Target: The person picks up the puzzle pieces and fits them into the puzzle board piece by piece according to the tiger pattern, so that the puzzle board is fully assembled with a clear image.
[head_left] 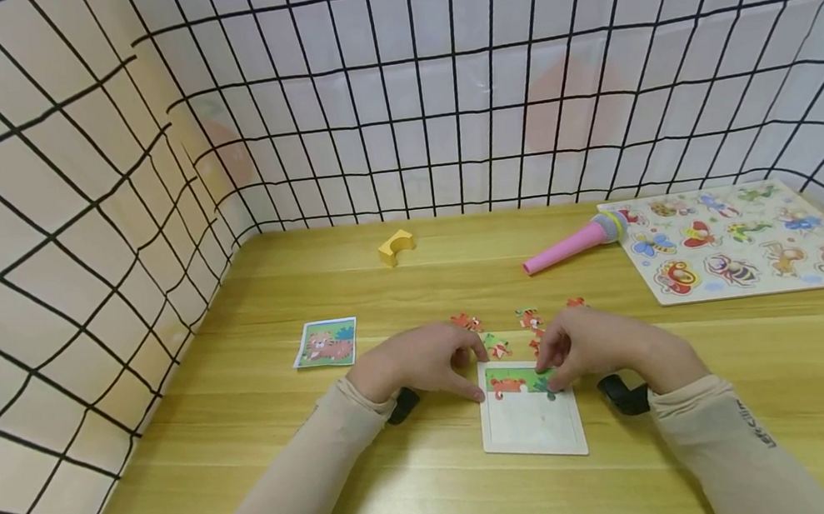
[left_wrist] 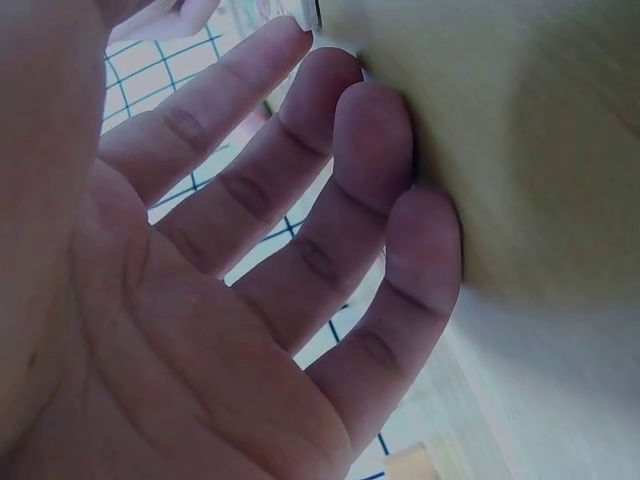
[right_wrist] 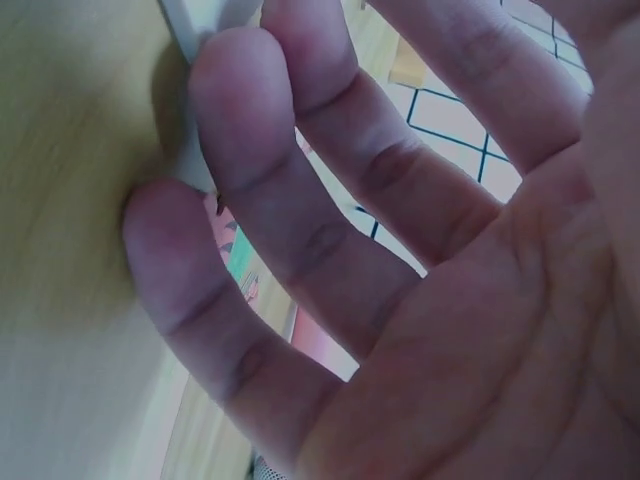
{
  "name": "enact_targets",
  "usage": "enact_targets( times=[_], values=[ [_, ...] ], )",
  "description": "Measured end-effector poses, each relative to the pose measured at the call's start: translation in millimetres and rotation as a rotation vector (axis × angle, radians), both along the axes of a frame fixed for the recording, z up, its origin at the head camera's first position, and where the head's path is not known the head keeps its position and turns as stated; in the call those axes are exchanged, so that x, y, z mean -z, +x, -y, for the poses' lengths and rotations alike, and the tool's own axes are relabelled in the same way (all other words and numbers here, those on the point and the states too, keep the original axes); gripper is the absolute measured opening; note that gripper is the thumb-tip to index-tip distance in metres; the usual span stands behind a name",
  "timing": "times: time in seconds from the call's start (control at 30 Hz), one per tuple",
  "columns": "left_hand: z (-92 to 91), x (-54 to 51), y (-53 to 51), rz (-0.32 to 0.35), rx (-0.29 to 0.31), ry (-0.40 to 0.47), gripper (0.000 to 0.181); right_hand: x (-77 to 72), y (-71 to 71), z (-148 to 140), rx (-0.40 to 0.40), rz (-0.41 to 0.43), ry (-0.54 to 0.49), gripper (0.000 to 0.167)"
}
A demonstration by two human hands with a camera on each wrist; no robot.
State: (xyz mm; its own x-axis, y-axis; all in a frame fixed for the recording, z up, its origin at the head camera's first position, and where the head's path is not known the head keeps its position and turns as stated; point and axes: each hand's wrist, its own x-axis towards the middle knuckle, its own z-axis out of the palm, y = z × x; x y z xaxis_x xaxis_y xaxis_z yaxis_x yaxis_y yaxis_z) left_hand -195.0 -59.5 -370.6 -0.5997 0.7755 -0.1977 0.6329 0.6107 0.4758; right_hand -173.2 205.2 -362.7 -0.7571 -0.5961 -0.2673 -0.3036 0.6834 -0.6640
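A white puzzle tray [head_left: 531,429] lies on the table in the head view, a green strip with an orange animal [head_left: 507,385] across its upper part. At its upper left corner, my left hand [head_left: 430,357] touches the frame with index finger and thumb spread apart. My right hand [head_left: 602,342] pinches a green puzzle piece [head_left: 544,385] at the tray's upper right, partly covered by the fingers. Beyond the tray lie several loose puzzle pieces [head_left: 497,347]. Both wrist views show mostly fingers [left_wrist: 375,150] and fingers [right_wrist: 245,110] against the table; the piece is hidden there.
A tiger picture card [head_left: 326,343] lies left of the hands. Farther back are a yellow arch block [head_left: 397,247] and a pink toy microphone [head_left: 572,243]. An insect picture board [head_left: 750,242] is at the right. Black wire mesh [head_left: 402,90] borders the table's back and sides.
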Motion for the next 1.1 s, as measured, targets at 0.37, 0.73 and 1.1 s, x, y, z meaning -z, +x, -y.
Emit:
enact_targets(
  times=[0.37, 0.73, 1.1],
  values=[
    [-0.5, 0.6, -1.2, 0.01, 0.005, 0.009, 0.039, 1.9, -2.3, -8.6, -0.022, -0.01, -0.024, 0.015],
    [1.4, -0.5, -1.4, 0.0, 0.004, 0.002, 0.038, 4.4, -9.6, -15.2, 0.174, -0.176, 0.006, 0.022],
    [2.1, 0.9, -2.5, -0.007, 0.043, 0.027, 0.036, 5.1, -23.4, -6.0, 0.232, -0.224, 0.084, 0.046]
  ],
)
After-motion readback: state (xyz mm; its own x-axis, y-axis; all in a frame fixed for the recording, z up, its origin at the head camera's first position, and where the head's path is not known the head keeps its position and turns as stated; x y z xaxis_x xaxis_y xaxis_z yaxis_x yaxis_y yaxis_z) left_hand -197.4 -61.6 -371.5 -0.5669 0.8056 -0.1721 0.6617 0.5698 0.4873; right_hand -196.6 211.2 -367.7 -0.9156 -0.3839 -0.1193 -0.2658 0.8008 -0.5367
